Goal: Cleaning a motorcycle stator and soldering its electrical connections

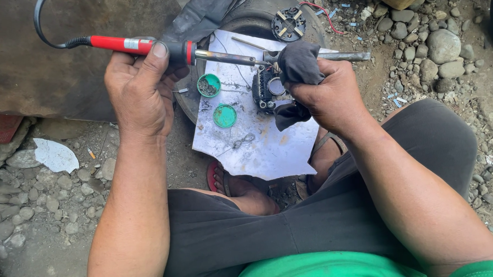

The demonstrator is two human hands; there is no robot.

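While the head view looks straight down, the left hand has its fingers clenched round a red-handled soldering iron, and the right hand pinches a dark rag around the iron's metal shaft. Just below the shaft, a finned black part sits on white paper over an old tyre. Left of that part are two green tins, both open. Looks like wiping's underway, can't tell if the joints are soldered.

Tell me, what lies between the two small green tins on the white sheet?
Head view: only bare, stained white sheet lies between the filled tin and the other tin.
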